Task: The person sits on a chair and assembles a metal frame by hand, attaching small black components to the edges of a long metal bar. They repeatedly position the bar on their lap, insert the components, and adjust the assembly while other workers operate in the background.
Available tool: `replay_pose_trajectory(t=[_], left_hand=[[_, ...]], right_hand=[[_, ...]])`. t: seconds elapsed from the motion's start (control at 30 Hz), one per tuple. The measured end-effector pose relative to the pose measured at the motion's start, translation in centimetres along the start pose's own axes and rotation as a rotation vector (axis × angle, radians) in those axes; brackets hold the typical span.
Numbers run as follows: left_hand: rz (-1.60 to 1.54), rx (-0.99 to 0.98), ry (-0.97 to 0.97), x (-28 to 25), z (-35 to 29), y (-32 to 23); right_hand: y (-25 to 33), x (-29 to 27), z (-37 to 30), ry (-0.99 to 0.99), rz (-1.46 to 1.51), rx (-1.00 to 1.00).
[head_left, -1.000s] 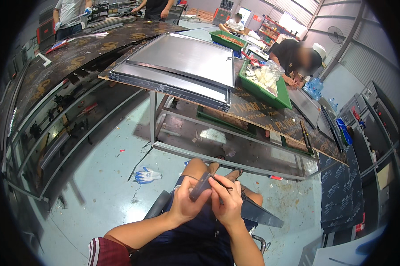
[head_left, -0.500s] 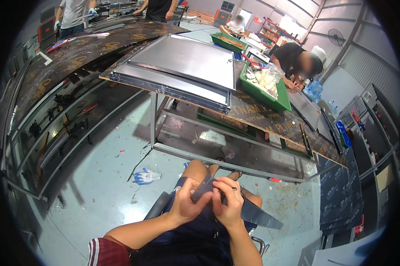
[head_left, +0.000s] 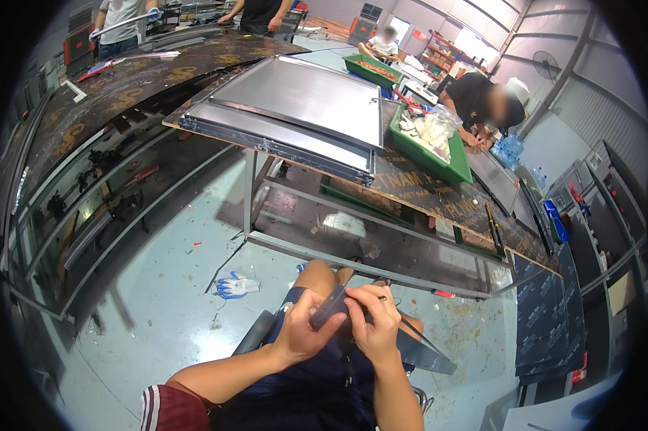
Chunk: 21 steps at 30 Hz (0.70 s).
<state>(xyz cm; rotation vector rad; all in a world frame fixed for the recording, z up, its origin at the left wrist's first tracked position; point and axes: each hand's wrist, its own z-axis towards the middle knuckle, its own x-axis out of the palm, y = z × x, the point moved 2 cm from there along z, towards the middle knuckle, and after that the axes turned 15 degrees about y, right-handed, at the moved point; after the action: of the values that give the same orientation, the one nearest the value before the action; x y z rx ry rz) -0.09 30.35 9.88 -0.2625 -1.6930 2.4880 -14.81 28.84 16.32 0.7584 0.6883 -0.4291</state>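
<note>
A dark grey flat piece [head_left: 329, 309] with straight edges is held up over my lap. My left hand [head_left: 302, 327] is closed round its lower left side, the thumb lying along its face. At the upper right edge, the thumb and forefinger of my right hand [head_left: 375, 320] are pinched together against the piece; whether they grip a thin layer there is too small to tell. Beside my right leg, a larger dark grey sheet [head_left: 424, 354] slants down to the right, partly hidden by my right hand and forearm.
Ahead stands a workbench with stacked metal-framed panels [head_left: 295, 97] and a green tray [head_left: 439, 161] of pale parts. A blue-and-white glove [head_left: 236, 286] lies on the floor. A co-worker [head_left: 482, 100] bends over the bench at right; dark sheets [head_left: 548, 316] lean below its right end.
My right hand has shifted slightly right, its thumb now higher along the piece's edge. The left hand keeps its hold. At the far left, a person's gloved hands have raised a pale strip.
</note>
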Motion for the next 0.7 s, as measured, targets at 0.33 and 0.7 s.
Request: replay_pose_trajectory(t=[0.33,0.7], left_hand=[[0.033,0.042,-0.005,0.0,0.1,0.3],[-0.061,0.095,0.064,-0.1,0.0,1.6]], right_hand=[[-1.2,2.2,0.1,-0.030,-0.104,-0.014],[-1.0,0.8,0.7,0.042,-0.067,-0.123]])
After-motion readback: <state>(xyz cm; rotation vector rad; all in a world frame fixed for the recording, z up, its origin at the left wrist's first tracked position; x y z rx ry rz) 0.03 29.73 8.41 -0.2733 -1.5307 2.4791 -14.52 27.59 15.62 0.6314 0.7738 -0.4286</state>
